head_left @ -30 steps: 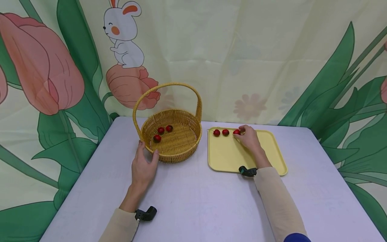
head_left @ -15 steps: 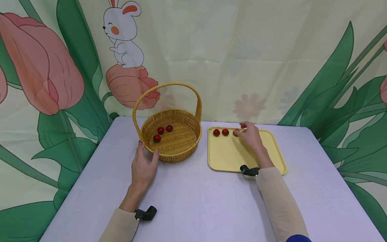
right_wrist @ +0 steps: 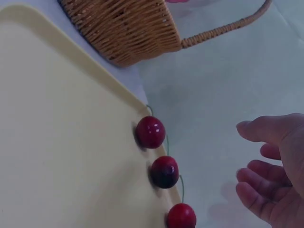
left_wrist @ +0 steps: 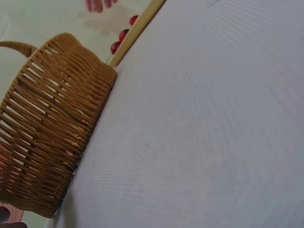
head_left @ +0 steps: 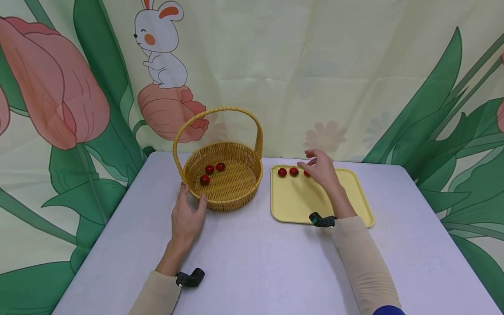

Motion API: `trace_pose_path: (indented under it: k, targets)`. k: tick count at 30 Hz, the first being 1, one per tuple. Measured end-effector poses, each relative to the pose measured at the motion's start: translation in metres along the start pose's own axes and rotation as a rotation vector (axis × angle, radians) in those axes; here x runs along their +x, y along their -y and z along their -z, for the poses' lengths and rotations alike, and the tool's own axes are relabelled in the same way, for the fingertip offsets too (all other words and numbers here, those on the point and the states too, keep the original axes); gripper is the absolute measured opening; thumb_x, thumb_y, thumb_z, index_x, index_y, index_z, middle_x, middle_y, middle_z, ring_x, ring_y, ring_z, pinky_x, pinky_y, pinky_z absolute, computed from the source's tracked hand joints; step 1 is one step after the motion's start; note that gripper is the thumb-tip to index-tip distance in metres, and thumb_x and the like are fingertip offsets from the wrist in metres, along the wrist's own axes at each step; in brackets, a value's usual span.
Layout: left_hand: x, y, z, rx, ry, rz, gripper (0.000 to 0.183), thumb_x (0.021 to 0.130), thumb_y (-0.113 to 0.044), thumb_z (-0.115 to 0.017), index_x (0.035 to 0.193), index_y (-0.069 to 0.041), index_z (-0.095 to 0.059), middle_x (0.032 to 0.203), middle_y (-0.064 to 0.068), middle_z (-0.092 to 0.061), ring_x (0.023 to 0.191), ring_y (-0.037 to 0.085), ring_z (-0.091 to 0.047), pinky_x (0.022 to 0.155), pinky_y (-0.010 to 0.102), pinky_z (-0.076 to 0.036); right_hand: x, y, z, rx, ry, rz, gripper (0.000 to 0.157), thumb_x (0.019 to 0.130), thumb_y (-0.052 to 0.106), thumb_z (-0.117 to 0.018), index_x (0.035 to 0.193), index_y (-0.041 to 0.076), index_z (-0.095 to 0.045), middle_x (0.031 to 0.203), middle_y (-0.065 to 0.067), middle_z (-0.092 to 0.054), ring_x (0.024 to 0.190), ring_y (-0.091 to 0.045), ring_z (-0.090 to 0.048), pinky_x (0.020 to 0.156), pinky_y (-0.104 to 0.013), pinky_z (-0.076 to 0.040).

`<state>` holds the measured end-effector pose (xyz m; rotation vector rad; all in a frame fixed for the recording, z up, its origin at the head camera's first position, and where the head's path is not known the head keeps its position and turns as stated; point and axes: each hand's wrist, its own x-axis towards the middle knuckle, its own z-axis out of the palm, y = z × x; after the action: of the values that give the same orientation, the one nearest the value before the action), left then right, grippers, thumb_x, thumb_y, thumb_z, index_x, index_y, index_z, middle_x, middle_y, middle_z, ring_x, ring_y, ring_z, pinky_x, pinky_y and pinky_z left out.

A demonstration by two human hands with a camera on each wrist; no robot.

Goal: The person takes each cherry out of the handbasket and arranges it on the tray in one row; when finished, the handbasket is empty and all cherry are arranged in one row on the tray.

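My left hand (head_left: 187, 221) rests against the near left side of a wicker basket (head_left: 236, 203), its thumb and fingers spread along the outside wall. Inside the basket lie three dark red cherries (head_left: 204, 180). To the right is a pale yellow tray (head_left: 297, 201) with a row of three cherries (head_left: 293, 172) along its back edge. My right hand (head_left: 323, 169) hovers above the right end of that row, thumb and fingers parted and nothing between them. The right wrist view shows stems on the cherries (right_wrist: 164, 172) and space between them and the right hand (right_wrist: 270, 166).
A tall arched handle (head_left: 226, 109) rises over the basket. Both containers stand near the back of a table with a white cover (head_left: 252, 262). Behind it hangs a curtain (head_left: 334, 65) printed with tulips and a rabbit.
My right hand has parted its fingers and lifted away from the rightmost cherry on the tray, which stays in the row. The left hand and basket have not moved.
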<state>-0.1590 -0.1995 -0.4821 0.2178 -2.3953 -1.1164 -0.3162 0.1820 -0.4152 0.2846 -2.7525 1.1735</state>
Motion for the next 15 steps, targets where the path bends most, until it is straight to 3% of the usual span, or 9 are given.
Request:
trace_pose_path:
  k: [6, 15]
  targets:
    - [0.0, 0.0, 0.0, -0.001, -0.003, -0.005, 0.075, 0.097, -0.043, -0.059, 0.151, 0.003, -0.036, 0.162, 0.022, -0.031, 0.15, 0.036, -0.032, 0.118, 0.054, -0.033, -0.002, 0.023, -0.002, 0.029, 0.01, 0.028, 0.055, 0.091, 0.028, -0.073, 0.137, 0.003, -0.056, 0.129, -0.017, -0.061, 0.103, -0.031, -0.065, 0.073, -0.04, -0.058]
    - [-0.001, -0.002, 0.001, -0.002, 0.001, 0.008, 0.074, 0.097, -0.043, -0.059, 0.151, 0.003, -0.037, 0.162, 0.021, -0.031, 0.15, 0.035, -0.032, 0.119, 0.053, -0.033, -0.004, 0.047, -0.014, 0.057, 0.043, 0.115, 0.056, 0.09, 0.027, -0.074, 0.136, 0.002, -0.056, 0.127, -0.018, -0.062, 0.104, -0.033, -0.065, 0.085, -0.048, -0.057]
